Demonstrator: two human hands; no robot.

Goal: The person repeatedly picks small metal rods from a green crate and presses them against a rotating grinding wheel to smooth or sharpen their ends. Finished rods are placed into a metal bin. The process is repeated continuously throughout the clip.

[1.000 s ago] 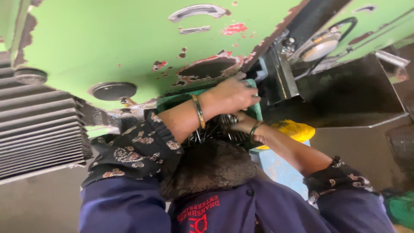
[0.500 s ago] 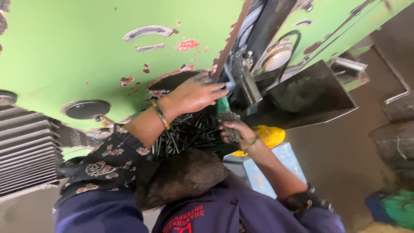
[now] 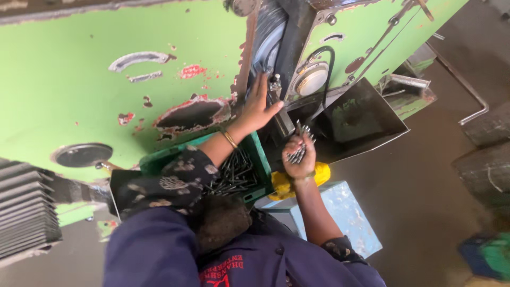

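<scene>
My left hand [image 3: 258,106] reaches up with spread fingers and rests against the green machine [image 3: 106,95], at the dark gap between its two painted bodies. A gold bangle sits on that wrist. My right hand [image 3: 299,158] is closed around a bunch of long dark metal nails [image 3: 298,144], held upright in front of the dark metal chute [image 3: 361,119]. Below my left forearm a green crate [image 3: 260,154] holds several more loose nails [image 3: 234,175].
A yellow object [image 3: 281,183] lies on a pale blue box [image 3: 340,212] under my right wrist. A grey ribbed panel [image 3: 24,212] stands at the left. A round dial with a black cable [image 3: 311,77] sits on the machine. Brown floor spreads to the right, with a green-blue thing [image 3: 486,255] at the corner.
My left hand rose from the crate edge to the machine gap. My right hand lifted out of the crate with a bunch of nails. The view shifted right.
</scene>
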